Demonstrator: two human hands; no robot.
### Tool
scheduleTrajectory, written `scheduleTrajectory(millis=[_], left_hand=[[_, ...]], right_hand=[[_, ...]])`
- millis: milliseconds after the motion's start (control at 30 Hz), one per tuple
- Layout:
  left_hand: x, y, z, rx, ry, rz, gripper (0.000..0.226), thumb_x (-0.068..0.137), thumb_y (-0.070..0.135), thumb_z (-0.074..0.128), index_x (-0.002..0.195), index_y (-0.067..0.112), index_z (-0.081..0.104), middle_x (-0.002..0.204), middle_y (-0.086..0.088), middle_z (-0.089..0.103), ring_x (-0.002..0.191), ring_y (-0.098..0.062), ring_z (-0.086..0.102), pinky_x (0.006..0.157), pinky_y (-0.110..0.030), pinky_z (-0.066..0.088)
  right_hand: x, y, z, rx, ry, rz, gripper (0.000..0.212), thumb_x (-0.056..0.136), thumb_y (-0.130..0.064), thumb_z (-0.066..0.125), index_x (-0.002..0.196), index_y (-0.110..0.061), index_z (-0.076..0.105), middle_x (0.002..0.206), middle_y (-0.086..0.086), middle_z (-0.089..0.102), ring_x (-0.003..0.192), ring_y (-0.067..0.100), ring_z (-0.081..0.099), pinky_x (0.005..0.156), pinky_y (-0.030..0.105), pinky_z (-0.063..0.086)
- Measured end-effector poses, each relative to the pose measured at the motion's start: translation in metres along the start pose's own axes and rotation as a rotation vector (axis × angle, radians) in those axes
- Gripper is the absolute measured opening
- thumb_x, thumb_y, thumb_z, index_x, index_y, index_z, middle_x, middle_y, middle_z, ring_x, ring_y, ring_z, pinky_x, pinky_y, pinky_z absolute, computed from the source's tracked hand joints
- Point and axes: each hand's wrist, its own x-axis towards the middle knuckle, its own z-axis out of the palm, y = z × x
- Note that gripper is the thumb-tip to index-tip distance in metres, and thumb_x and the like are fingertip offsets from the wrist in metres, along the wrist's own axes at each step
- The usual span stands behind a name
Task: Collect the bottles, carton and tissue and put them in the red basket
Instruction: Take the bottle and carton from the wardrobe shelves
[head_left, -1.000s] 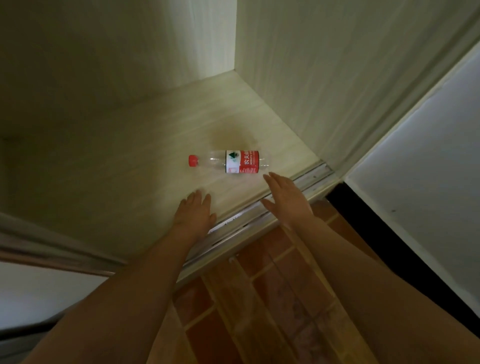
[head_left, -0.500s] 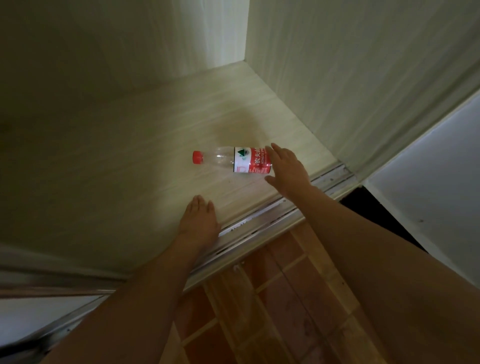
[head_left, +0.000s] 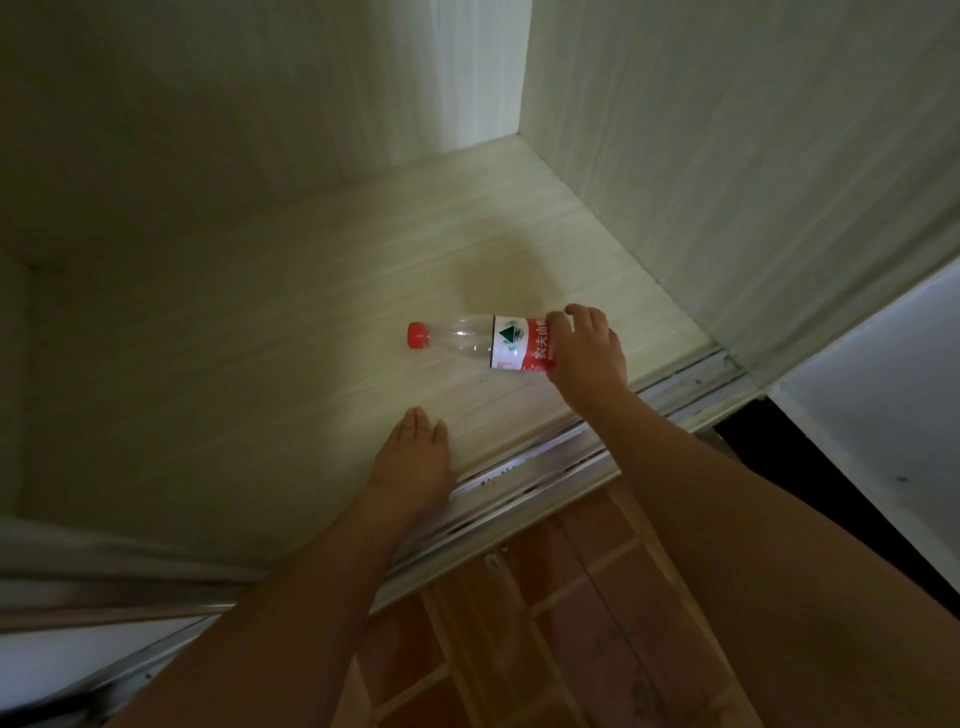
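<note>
A clear plastic bottle (head_left: 485, 343) with a red cap and a red-and-white label lies on its side on the pale wooden floor of a wardrobe, cap pointing left. My right hand (head_left: 584, 353) wraps around its base end, fingers curled over the label. Flat on the wardrobe floor just inside the sliding track rests my left hand (head_left: 413, 460), fingers together, holding nothing. No basket, carton or tissue is in view.
The wardrobe's back wall and right side wall (head_left: 727, 182) close in the space. A metal sliding-door track (head_left: 545, 467) runs along the front edge. Below it lies a red-tiled floor (head_left: 519, 649). A white door panel (head_left: 883, 415) stands at the right.
My right hand reached forward from the track to the bottle and closed around its base end. My left hand stayed flat near the track. The bottle has hardly shifted.
</note>
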Motion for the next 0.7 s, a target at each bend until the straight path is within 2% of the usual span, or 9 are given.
scheduleTrajectory(millis=[167,367,533,700], left_hand=[[0.002,0.003,0.002,-0.027,0.006,-0.017,0.065,0.097,0.03,0.035,0.148,0.001,0.007,0.155,-0.026,0.0,0.146,-0.034,-0.001,0.119,-0.037,0.005],[0.002,0.002,0.006,-0.033,0.016,-0.013,0.065,0.096,0.03,0.034,0.147,0.001,0.008,0.155,-0.027,0.001,0.146,-0.034,0.0,0.12,-0.037,0.007],[0.004,0.002,-0.006,-0.035,-0.011,-0.003,0.062,0.093,0.031,0.035,0.145,0.002,0.019,0.153,-0.024,0.015,0.144,-0.033,0.011,0.117,-0.037,0.016],[-0.013,-0.001,-0.017,0.01,-0.051,0.014,0.065,0.095,0.037,0.036,0.149,0.011,0.01,0.157,-0.017,0.008,0.146,-0.028,0.007,0.118,-0.038,0.013]], right_hand=[[-0.004,0.001,0.002,-0.032,0.01,-0.011,0.061,0.079,-0.023,0.068,0.129,-0.012,0.035,0.129,0.013,0.049,0.117,0.028,0.045,0.099,0.039,0.037],[-0.021,0.005,-0.009,-0.041,0.03,0.012,0.067,0.083,-0.027,0.064,0.137,-0.013,0.027,0.133,0.014,0.046,0.122,0.031,0.042,0.103,0.043,0.034],[-0.044,0.016,-0.038,-0.045,0.059,0.048,0.066,0.084,-0.03,0.062,0.137,-0.012,0.027,0.136,0.014,0.042,0.124,0.03,0.039,0.105,0.043,0.032],[-0.066,0.026,-0.078,-0.006,0.075,0.078,0.06,0.086,-0.025,0.059,0.137,-0.01,0.03,0.136,0.015,0.039,0.126,0.032,0.034,0.104,0.046,0.032]])
